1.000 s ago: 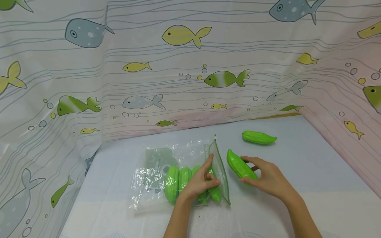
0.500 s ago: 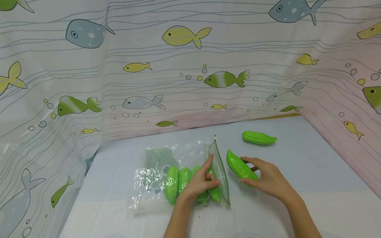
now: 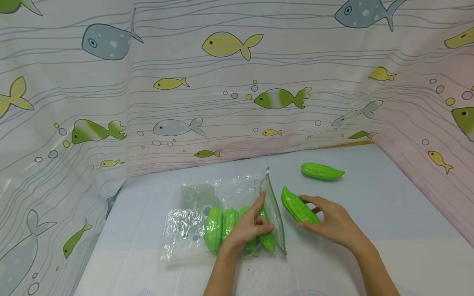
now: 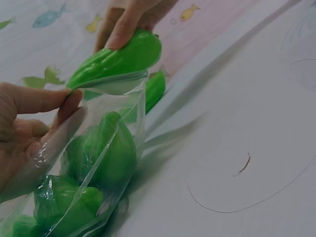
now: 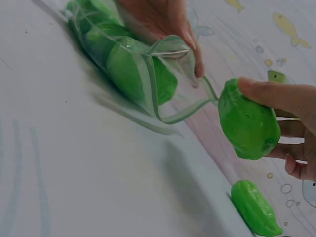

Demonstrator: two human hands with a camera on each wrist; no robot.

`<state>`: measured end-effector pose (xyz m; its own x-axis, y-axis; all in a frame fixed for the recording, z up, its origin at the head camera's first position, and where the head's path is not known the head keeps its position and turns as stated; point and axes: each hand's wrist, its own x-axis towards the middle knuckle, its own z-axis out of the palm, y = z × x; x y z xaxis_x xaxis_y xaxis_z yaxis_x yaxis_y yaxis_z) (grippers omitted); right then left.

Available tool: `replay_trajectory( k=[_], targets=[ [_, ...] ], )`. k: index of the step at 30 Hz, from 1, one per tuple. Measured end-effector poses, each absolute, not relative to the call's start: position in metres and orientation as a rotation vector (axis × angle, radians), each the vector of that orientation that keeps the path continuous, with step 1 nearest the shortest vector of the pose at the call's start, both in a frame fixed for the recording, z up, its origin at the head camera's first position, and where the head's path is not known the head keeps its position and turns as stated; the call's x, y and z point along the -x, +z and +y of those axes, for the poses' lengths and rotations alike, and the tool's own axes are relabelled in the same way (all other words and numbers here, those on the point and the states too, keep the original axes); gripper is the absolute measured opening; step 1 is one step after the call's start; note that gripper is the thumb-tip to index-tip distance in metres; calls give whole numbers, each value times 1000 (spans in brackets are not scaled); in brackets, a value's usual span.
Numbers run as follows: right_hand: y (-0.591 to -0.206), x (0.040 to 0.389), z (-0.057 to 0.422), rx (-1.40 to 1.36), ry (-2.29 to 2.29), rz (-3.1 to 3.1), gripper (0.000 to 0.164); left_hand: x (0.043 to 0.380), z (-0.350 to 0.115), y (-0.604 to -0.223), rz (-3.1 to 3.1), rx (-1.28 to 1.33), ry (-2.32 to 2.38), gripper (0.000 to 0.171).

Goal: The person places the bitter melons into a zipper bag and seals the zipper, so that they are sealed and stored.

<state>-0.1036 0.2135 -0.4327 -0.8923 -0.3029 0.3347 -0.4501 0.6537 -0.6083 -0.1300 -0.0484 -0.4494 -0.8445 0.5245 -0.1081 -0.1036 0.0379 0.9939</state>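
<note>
Hands at work over a pale table (image 3: 129, 238), held apart from each other, each gripping a different thing. Left hand (image 3: 246, 228): thumb and forefinger hold a clear bag (image 3: 198, 201) at its mouth, whose green-edged rim (image 3: 279, 213) gapes toward the right hand (image 3: 333, 220). Beneath and to the left of the left hand, inside the bag, at least four bagged vegetables (image 3: 214, 232), bright green and glossy, lie side by side; the left hand partly covers them. Right hand: thumb and fingers clamp a held vegetable (image 3: 298, 207) of the same green around its near half. It is tilted, its pointed tip directed away from the person and toward the left, just beside the bag's mouth; whether it touches the rim cannot be told. Beyond the right hand, well apart from its fingers, a loose vegetable (image 3: 322, 171) of similar shape rests on its side on the table, its narrow end to the right. Farther out, beyond both hands, a fish-printed curtain (image 3: 166, 107) rises behind the table and along both sides.
</note>
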Motion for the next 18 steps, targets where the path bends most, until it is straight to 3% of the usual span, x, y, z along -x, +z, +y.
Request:
replay_trajectory(
  k=[18],
  targets=[
    [-438,105,208,-608,1057,-2695,68,130,-48,-450,1876,-415,1852,95]
  ],
)
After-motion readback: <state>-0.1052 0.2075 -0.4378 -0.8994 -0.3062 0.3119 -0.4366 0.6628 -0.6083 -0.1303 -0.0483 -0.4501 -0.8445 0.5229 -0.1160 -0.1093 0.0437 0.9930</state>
